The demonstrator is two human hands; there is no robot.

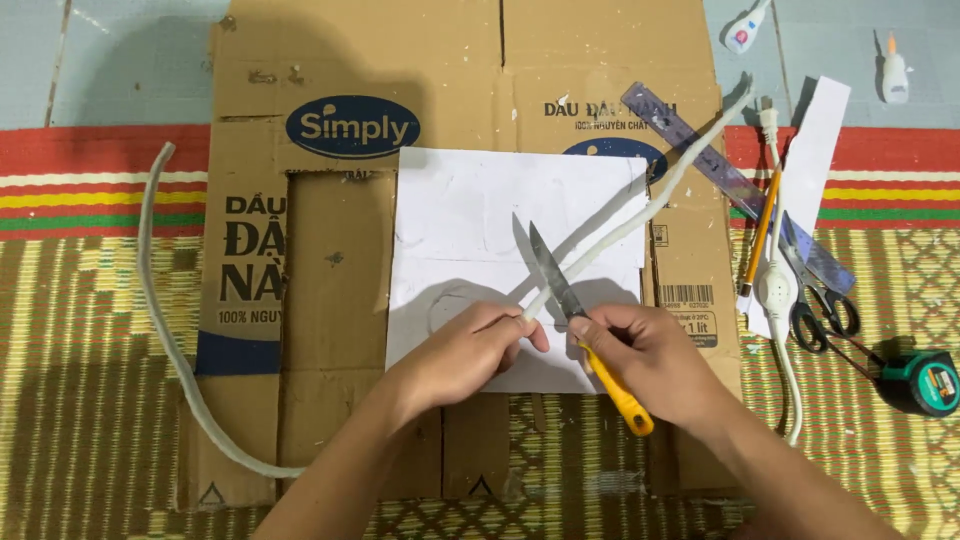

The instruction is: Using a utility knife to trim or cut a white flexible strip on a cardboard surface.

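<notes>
Even, fairly bright light is falling from above and slightly right, casting soft shadows leftward from the hands (560,350) and knife (555,280) onto the white paper (470,215). The paper is glaring mildly, its pencil marks washing out. The picture is staying sharp, softening slightly toward the corners.

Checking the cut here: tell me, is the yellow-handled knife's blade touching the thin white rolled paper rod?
Touching. The head view shows the knife blade crossing the white rod beside the left hand, with no gap visible.
</notes>
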